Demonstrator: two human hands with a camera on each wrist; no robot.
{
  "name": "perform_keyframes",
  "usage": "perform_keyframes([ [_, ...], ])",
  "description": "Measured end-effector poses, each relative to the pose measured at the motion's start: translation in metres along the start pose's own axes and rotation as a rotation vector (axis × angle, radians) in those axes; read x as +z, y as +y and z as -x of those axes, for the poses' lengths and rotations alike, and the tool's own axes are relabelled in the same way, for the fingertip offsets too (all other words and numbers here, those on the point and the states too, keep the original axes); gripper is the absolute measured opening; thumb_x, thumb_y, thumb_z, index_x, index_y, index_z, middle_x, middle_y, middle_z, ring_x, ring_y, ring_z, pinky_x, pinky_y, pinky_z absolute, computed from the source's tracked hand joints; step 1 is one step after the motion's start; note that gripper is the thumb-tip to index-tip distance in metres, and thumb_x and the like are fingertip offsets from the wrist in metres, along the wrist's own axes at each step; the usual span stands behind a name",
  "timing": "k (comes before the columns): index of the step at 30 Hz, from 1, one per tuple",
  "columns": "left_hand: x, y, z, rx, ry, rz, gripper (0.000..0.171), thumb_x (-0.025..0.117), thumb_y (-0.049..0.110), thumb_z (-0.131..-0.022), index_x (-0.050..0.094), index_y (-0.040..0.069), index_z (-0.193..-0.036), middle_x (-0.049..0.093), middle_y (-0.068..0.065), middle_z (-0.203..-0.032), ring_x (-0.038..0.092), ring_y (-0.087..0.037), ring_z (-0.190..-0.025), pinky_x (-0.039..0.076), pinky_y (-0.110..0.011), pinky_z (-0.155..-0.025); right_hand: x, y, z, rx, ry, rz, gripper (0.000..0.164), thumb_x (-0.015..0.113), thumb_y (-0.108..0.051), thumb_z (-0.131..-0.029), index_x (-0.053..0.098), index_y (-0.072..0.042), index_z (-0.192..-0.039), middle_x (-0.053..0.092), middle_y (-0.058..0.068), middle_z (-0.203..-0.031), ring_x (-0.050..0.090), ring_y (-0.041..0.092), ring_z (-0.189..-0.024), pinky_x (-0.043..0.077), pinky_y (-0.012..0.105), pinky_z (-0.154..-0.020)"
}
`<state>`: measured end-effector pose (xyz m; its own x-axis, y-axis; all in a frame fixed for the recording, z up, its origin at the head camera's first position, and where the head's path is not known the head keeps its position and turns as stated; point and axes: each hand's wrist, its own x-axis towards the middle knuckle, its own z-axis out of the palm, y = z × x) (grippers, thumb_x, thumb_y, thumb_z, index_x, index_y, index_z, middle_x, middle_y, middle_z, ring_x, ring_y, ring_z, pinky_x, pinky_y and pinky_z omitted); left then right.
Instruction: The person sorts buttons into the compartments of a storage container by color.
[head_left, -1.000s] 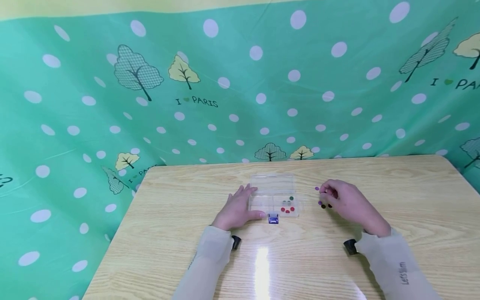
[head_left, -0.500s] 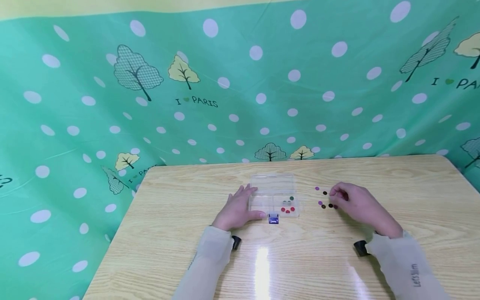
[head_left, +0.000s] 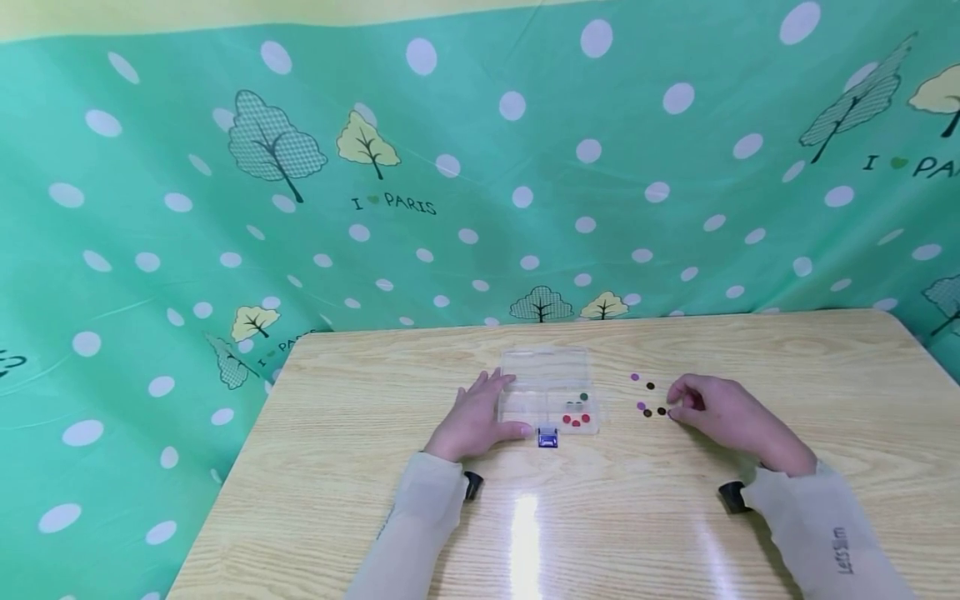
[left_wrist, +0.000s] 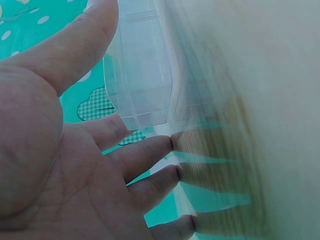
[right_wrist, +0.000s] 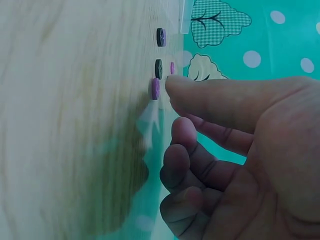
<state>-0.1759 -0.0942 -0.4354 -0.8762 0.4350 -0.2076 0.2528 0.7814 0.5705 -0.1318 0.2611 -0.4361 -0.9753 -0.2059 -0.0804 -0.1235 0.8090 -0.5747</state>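
My left hand (head_left: 476, 421) holds a clear plastic box (left_wrist: 142, 55) by its left side, thumb along the front edge, index finger at the back. The box's lid (head_left: 545, 367) lies open behind it. Inside the right compartment are red discs (head_left: 586, 418) and green discs (head_left: 583, 397). Over to the right, my right hand (head_left: 723, 412) is low at the table, thumb tip against or just beside a small purple button-like disc (right_wrist: 155, 89). A gap shows between thumb and index finger; the other fingers are curled. Contact with the disc cannot be told for certain.
Several more dark discs (head_left: 650, 386) and purple discs (head_left: 635, 377) lie loose between box and right hand. A blue clasp (head_left: 548, 438) sticks out at the box's front. Behind the wooden table (head_left: 360, 500) hangs a green patterned curtain (head_left: 450, 250).
My right hand has moved right and slightly nearer me, away from the loose discs on the left, uncovering several of them. Left hand and box have stayed put.
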Motion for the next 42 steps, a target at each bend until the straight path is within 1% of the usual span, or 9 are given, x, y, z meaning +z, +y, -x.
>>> perform_keyframes([
  [9,-0.0001,-0.0004,0.0000,-0.009,-0.004,0.001,0.089,0.077,0.046,-0.085,0.037,0.012,-0.156,0.023,-0.012,-0.165,0.012,-0.033,-0.153,0.007,-0.058,-0.122,0.0004,-0.0003,-0.0028,0.016,-0.047,-0.010,0.011,0.070,-0.009,-0.092,0.065,-0.004,-0.100,0.054,0.001,-0.081,0.047,0.018,-0.073,0.041,0.032,-0.062],
  [14,-0.0004,0.0007,0.0004,-0.003,-0.004,0.003,0.088,0.078,0.045,-0.084,0.037,0.011,-0.155,0.023,-0.013,-0.165,0.012,-0.034,-0.153,0.008,-0.059,-0.122,0.0003,-0.0004,-0.0030,0.008,-0.062,-0.002,0.009,0.070,-0.008,-0.092,0.066,-0.005,-0.099,0.054,0.000,-0.081,0.047,0.018,-0.073,0.040,0.032,-0.063],
  [21,0.0002,0.0008,-0.0001,-0.008,-0.004,-0.012,0.089,0.077,0.047,-0.084,0.037,0.013,-0.156,0.022,-0.010,-0.165,0.012,-0.032,-0.153,0.007,-0.058,-0.122,-0.0002,0.0003,-0.0039,-0.026,-0.071,0.026,0.006,0.070,-0.007,-0.092,0.067,-0.007,-0.097,0.054,-0.001,-0.080,0.047,0.016,-0.073,0.040,0.030,-0.063],
  [28,0.0001,0.0001,-0.0009,-0.009,-0.007,-0.019,0.089,0.077,0.047,-0.085,0.037,0.012,-0.156,0.022,-0.011,-0.165,0.012,-0.032,-0.153,0.008,-0.058,-0.122,0.0003,0.0003,-0.0045,-0.014,-0.077,0.020,0.006,0.069,-0.006,-0.092,0.066,-0.007,-0.096,0.053,-0.001,-0.080,0.047,0.017,-0.073,0.040,0.030,-0.062],
  [35,0.0006,-0.0011,-0.0014,0.002,-0.006,-0.021,0.087,0.077,0.046,-0.085,0.038,0.011,-0.155,0.024,-0.013,-0.165,0.013,-0.034,-0.153,0.009,-0.060,-0.121,0.0004,0.0017,-0.0049,-0.021,-0.080,0.019,0.004,0.069,-0.008,-0.093,0.065,-0.007,-0.094,0.054,-0.001,-0.079,0.047,0.016,-0.072,0.039,0.029,-0.061],
  [42,0.0005,0.0001,-0.0005,-0.001,-0.006,-0.013,0.088,0.077,0.046,-0.085,0.037,0.012,-0.155,0.023,-0.012,-0.165,0.012,-0.033,-0.153,0.007,-0.059,-0.122,0.0008,0.0021,-0.0049,-0.023,-0.083,0.025,0.004,0.068,-0.007,-0.093,0.064,-0.007,-0.091,0.055,-0.002,-0.079,0.048,0.015,-0.072,0.041,0.029,-0.061],
])
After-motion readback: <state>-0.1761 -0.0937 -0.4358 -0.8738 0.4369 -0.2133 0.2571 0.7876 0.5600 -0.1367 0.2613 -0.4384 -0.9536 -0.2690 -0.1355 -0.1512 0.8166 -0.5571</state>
